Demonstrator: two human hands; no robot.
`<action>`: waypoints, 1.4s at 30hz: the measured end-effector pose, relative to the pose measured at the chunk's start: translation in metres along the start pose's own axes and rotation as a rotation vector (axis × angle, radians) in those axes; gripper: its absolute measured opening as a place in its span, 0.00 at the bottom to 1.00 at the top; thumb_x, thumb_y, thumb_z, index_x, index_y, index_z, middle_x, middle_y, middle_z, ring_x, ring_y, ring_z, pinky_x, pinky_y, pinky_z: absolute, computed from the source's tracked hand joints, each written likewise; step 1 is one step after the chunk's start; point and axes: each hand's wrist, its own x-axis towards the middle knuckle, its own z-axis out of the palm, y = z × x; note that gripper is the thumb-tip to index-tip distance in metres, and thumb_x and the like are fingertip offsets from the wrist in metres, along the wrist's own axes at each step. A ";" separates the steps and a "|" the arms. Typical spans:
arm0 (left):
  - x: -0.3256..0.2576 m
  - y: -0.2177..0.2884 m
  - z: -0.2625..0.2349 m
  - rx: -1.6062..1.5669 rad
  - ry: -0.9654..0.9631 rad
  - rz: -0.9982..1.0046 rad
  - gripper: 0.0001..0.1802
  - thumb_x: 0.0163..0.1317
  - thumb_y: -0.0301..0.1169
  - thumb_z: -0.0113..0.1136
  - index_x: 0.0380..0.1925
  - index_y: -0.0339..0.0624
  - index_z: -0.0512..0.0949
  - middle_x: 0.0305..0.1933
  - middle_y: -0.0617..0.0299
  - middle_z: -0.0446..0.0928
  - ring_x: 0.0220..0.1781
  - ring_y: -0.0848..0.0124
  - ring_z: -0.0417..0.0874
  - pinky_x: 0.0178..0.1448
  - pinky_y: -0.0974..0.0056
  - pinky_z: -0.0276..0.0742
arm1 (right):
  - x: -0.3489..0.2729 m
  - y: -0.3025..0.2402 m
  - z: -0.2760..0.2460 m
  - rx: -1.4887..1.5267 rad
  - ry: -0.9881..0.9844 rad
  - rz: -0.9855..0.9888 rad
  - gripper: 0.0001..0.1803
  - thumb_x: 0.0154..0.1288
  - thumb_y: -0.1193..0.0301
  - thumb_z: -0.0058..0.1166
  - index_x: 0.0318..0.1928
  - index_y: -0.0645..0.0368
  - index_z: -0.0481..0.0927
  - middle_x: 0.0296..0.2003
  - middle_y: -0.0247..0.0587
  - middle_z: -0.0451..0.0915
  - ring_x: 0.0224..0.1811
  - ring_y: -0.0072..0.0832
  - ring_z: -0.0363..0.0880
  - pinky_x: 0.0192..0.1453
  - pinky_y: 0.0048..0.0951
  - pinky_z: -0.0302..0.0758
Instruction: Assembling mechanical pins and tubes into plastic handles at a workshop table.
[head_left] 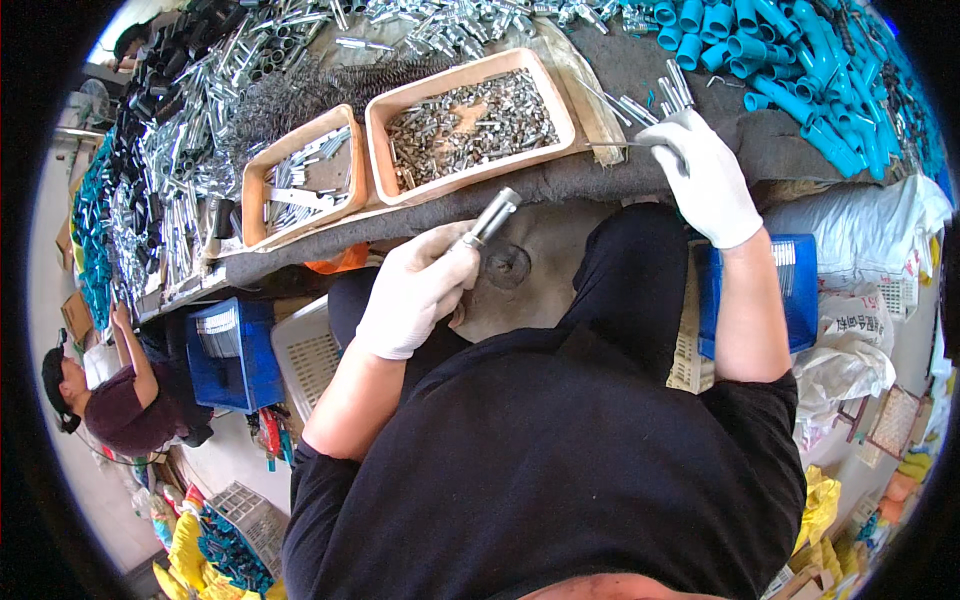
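My left hand (415,290), in a white glove, is closed around a short silver metal tube (493,214). The tube tilts up to the right, its far end clear of my fingers. Over the bench edge, my right hand (708,180), also gloved, pinches a thin metal rod (608,144) that points left toward the larger tray. Just beyond that hand stand several silver tubes (677,88). The larger tan tray (376,150) holds many small metal pieces. Beside it, a smaller tan tray (254,205) contains metal pins and a flat white strip.
Blue-green plastic tubes (815,85) are heaped at the far right of the bench, with metal parts and dark springs (300,105) at the far left. Blue bins (232,350) stand below on either side. Another person (125,400) works at the left.
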 end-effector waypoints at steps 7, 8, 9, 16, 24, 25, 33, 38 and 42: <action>0.004 -0.012 0.005 -0.222 -0.085 -0.010 0.20 0.67 0.34 0.52 0.53 0.33 0.69 0.25 0.68 0.68 0.15 0.86 0.57 0.18 0.80 0.50 | 0.002 0.011 0.046 -0.220 0.247 0.184 0.07 0.59 0.72 0.56 0.38 0.54 0.80 0.33 0.46 0.75 0.35 0.45 0.78 0.39 0.41 0.76; 0.004 -0.014 0.006 -0.224 -0.082 -0.011 0.20 0.67 0.34 0.52 0.53 0.33 0.69 0.25 0.68 0.68 0.15 0.86 0.57 0.18 0.80 0.50 | 0.006 0.004 0.046 -0.227 0.221 0.175 0.06 0.58 0.71 0.57 0.36 0.54 0.81 0.31 0.44 0.75 0.35 0.43 0.78 0.39 0.41 0.76; 0.006 -0.017 0.009 -0.229 -0.089 -0.013 0.20 0.67 0.35 0.52 0.53 0.33 0.70 0.25 0.68 0.68 0.15 0.86 0.57 0.18 0.79 0.50 | 0.006 0.000 0.048 -0.225 0.217 0.174 0.06 0.58 0.71 0.57 0.36 0.54 0.81 0.31 0.44 0.75 0.35 0.43 0.78 0.39 0.41 0.76; 0.006 -0.012 0.027 -0.253 -0.190 -0.061 0.22 0.66 0.35 0.52 0.55 0.32 0.69 0.26 0.68 0.69 0.17 0.84 0.60 0.21 0.78 0.55 | 0.002 -0.010 0.044 -0.226 0.332 0.089 0.11 0.54 0.71 0.62 0.39 0.57 0.82 0.35 0.46 0.78 0.39 0.42 0.78 0.46 0.37 0.76; 0.018 -0.012 0.049 -0.254 -0.103 0.224 0.20 0.70 0.35 0.48 0.57 0.35 0.65 0.31 0.66 0.71 0.26 0.82 0.68 0.30 0.77 0.65 | -0.054 -0.085 0.037 0.992 -0.494 0.540 0.16 0.64 0.73 0.54 0.51 0.66 0.75 0.37 0.44 0.81 0.39 0.30 0.81 0.44 0.30 0.77; 0.020 -0.011 0.053 -0.209 -0.059 0.303 0.19 0.71 0.33 0.47 0.57 0.34 0.63 0.31 0.66 0.71 0.28 0.82 0.70 0.33 0.77 0.66 | -0.061 -0.095 0.045 1.221 -0.585 0.619 0.20 0.66 0.71 0.53 0.55 0.69 0.71 0.38 0.44 0.81 0.40 0.30 0.81 0.45 0.29 0.77; 0.012 0.004 0.056 0.022 0.028 0.650 0.21 0.70 0.30 0.46 0.60 0.34 0.61 0.49 0.49 0.76 0.48 0.66 0.80 0.56 0.64 0.73 | -0.073 -0.102 0.061 0.948 -0.454 0.319 0.14 0.65 0.69 0.51 0.47 0.64 0.77 0.34 0.51 0.81 0.37 0.40 0.81 0.44 0.36 0.76; 0.013 0.026 0.012 -0.081 0.388 0.803 0.19 0.72 0.31 0.43 0.60 0.36 0.61 0.54 0.47 0.74 0.56 0.58 0.79 0.59 0.59 0.75 | -0.066 -0.056 0.024 0.376 -0.240 0.169 0.12 0.63 0.68 0.52 0.43 0.60 0.79 0.34 0.53 0.80 0.37 0.48 0.81 0.43 0.40 0.77; 0.004 0.008 -0.012 0.045 0.246 0.578 0.16 0.73 0.33 0.41 0.54 0.34 0.66 0.46 0.53 0.76 0.44 0.64 0.82 0.46 0.61 0.80 | -0.040 -0.008 -0.022 0.116 0.077 0.515 0.12 0.65 0.69 0.50 0.46 0.59 0.79 0.36 0.54 0.81 0.39 0.48 0.81 0.45 0.40 0.77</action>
